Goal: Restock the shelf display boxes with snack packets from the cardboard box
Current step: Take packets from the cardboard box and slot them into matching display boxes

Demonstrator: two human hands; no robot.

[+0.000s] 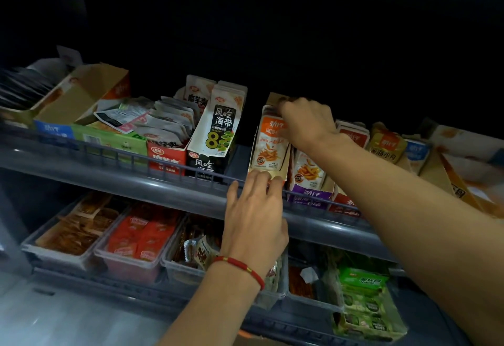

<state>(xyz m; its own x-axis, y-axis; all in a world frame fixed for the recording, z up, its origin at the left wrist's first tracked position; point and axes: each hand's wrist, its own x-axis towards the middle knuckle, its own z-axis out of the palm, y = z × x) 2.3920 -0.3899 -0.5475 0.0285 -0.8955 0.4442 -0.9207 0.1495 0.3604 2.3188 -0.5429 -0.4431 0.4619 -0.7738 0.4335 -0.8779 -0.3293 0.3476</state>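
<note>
Orange box (268,145) upright, long axis vertical. Left hand (255,210) steadies near bottom edge, fingers relaxed; right hand (306,122) grips packets at top, far side.

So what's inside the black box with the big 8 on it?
The black box on the upper shelf holds white snack packets standing upright, packed front to back. You see the front packet's face and the others' top edges. Their lower parts and the box's bottom are hidden.

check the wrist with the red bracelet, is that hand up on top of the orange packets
No, the left hand with the red bracelet touches the bottom of the orange packets; the right hand is on top.
</note>
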